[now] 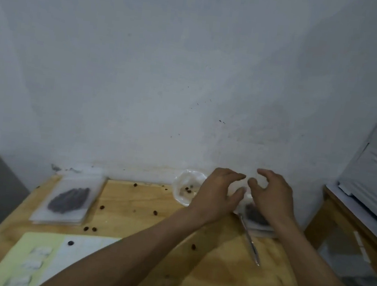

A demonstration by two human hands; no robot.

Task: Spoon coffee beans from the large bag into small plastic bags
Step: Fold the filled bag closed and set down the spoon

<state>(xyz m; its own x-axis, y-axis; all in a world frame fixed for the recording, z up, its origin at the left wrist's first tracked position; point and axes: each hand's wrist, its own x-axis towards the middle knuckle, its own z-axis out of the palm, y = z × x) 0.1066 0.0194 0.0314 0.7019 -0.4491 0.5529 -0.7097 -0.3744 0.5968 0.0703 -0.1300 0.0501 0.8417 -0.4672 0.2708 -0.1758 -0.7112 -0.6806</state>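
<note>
Left hand: the left hand (pixel 218 193) is raised over the far right part of the table; fingers (pixel 237 176) stretched forward and loosely bent, thumb spread below them; whether they pinch the thin clear plastic between the two hands cannot be told, the picture being blurred there.
Right hand: the right hand (pixel 271 194) sits just beside the left, the fingertips of both nearly meeting; fingers curled like a claw, thumb pointing toward the left hand; a grip on anything cannot be told.
Small bag: a small plastic bag (pixel 256 217) with a dark heap of beans lies flat on the table under the right hand and wrist, below the fingertips rather than between them; its upper edge is hidden by the hands.
Large bag: a crumpled clear bag (pixel 185 184) stands against the wall just left of the left hand, its mouth open, a few beans inside; the left hand covers its right side.
Spoon: a metal spoon (pixel 250 241) lies on the table, handle toward the person, its far end by the small bag; neither hand touches it.
Filled bag: another flat bag of beans (pixel 69 199) lies well apart at the left on a stack of clear bags.
Loose beans: scattered beans (pixel 155 212) dot the wooden table (pixel 214 275).
Paper: a yellow and white sheet (pixel 35 259) lies at the near left.
</note>
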